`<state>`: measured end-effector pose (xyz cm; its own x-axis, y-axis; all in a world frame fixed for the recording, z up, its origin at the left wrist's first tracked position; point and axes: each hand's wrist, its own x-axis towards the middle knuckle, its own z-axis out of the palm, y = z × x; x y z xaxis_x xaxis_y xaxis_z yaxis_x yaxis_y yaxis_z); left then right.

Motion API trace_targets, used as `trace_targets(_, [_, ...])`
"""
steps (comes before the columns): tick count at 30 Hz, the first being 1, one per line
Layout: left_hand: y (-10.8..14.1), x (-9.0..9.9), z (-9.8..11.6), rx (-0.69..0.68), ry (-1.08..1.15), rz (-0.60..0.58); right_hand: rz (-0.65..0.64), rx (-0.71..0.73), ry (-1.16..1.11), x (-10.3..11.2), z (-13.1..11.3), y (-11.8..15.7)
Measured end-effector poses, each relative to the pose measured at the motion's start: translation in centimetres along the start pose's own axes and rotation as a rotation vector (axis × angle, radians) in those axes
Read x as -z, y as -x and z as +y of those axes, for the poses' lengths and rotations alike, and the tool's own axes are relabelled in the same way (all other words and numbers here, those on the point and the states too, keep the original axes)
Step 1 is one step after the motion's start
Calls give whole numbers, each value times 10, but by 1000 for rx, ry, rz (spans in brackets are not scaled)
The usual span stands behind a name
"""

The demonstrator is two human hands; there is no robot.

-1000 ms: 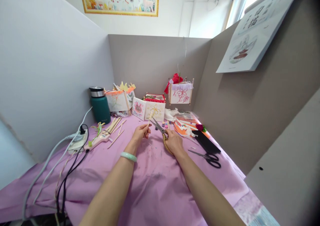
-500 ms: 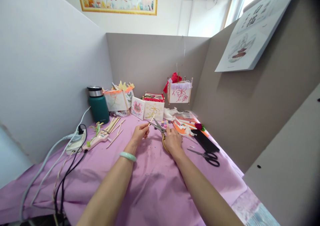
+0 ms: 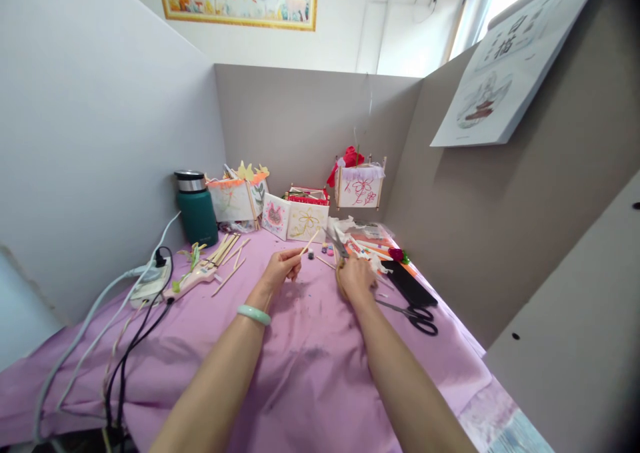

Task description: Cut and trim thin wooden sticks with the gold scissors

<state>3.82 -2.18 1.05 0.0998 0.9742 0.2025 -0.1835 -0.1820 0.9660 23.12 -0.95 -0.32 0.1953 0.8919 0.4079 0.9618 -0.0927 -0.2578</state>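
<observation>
My left hand (image 3: 283,270) pinches a thin wooden stick (image 3: 309,242), whose free end points up and to the right. My right hand (image 3: 357,279) is closed round the gold handles of a pair of scissors (image 3: 340,245), blades up and slightly parted, to the right of the stick and apart from it. Another short stick (image 3: 325,262) lies on the purple cloth between the hands. Behind them stand white panels with drawn pictures (image 3: 307,221). Black-handled scissors (image 3: 419,318) lie to the right of my right hand.
At the left are a green bottle (image 3: 197,214), loose sticks (image 3: 229,277), a pink glue gun (image 3: 195,278) and a power strip (image 3: 153,285) with cables. A black phone (image 3: 410,283) lies at the right. A decorated box (image 3: 361,186) hangs at the back.
My right hand and the gold-handled scissors have moved right, away from the stick in my left hand. A short stick now shows on the cloth between the hands.
</observation>
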Motion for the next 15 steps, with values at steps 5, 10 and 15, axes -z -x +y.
trace_targets(5, [-2, 1, 0, -5, 42, 101, 50, 41, -2, -2, 13, -3])
trace_targets(10, [-7, 4, -5, -8, 33, 145, 77, 279, -13, -6, -12, 17])
trace_targets(15, [-5, 4, -6, -12, 36, 123, 65, 269, 11, -3, -22, 23])
